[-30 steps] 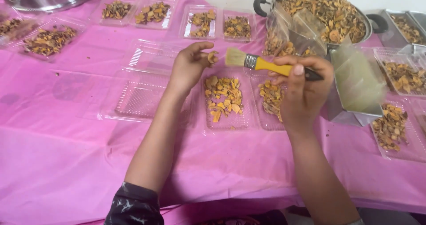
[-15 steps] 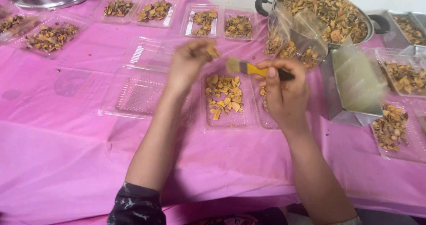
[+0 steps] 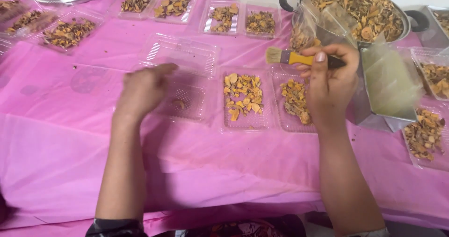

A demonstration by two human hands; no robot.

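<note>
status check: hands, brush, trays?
Right hand grips yellow-handled brush, bristles pointing left. Left hand hovers empty over open clear tray holding one chip. Two filled trays lie between the hands; nothing blocks.

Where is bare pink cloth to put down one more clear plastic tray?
The pink tablecloth lies bare along the near edge, below the open clear tray and left of the left hand. A smaller bare patch sits left of the open lid. It is crowded around the right hand holding the yellow-handled brush, near the filled trays and metal pot.
</note>
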